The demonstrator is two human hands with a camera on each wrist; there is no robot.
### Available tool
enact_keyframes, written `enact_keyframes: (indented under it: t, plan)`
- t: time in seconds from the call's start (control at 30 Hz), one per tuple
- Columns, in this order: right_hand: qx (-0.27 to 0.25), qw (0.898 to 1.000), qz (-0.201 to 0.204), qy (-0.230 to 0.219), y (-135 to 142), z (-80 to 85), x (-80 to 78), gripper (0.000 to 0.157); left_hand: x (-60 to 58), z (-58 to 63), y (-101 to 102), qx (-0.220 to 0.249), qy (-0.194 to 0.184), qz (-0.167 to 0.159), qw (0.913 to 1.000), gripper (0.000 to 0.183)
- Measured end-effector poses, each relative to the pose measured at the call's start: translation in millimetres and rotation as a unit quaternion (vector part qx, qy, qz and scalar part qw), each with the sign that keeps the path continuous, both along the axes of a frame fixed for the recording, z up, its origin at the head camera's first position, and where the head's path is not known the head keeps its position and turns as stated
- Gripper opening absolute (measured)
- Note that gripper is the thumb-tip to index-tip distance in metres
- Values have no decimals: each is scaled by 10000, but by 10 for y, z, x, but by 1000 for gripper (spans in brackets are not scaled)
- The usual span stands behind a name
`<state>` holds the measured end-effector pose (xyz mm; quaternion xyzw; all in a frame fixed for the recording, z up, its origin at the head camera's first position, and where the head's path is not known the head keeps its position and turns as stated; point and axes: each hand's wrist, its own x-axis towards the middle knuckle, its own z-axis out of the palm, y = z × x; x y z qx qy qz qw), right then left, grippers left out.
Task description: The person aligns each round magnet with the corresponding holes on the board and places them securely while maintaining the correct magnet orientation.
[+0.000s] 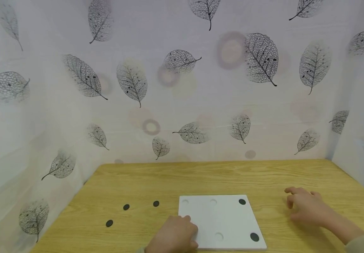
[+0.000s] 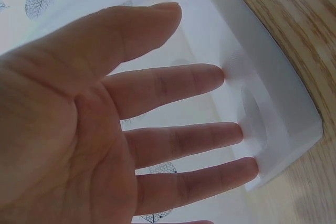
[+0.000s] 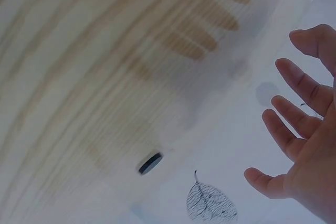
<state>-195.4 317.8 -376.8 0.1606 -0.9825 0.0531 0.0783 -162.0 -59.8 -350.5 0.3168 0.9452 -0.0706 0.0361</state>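
Observation:
A white board [image 1: 210,221] with shallow round recesses lies on the wooden table. Black discs fill its far right recess [image 1: 242,201] and near right recess [image 1: 254,237]. At the board's near left corner is my left hand [image 1: 173,233], its fingertips touching the surface beside a round recess [image 2: 254,118] in the left wrist view. Those fingers are straight and grip nothing. My right hand [image 1: 308,207] hovers over the table right of the board, fingers spread and holding nothing. A small black disc [image 3: 150,163] shows on the tabletop in the right wrist view.
Left of the board lie three loose black discs, one close to it [image 1: 156,203], one farther left [image 1: 126,207] and one nearer me [image 1: 109,223]. Pale curtains [image 1: 200,98] printed with leaves hang behind the table [image 1: 200,175] and at both sides.

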Motion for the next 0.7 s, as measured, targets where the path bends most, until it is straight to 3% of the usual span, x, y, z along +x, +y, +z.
enact_keyframes:
  t: [0.43,0.7]
  plan:
    - [108,9989,-406,189,397,-34,-53,24,2,1,-11,20,46,-1,10000,18]
    - [118,9983,-575,-64,577,-7,-77,22,-5,8,-7,48,-81,49,9999,18]
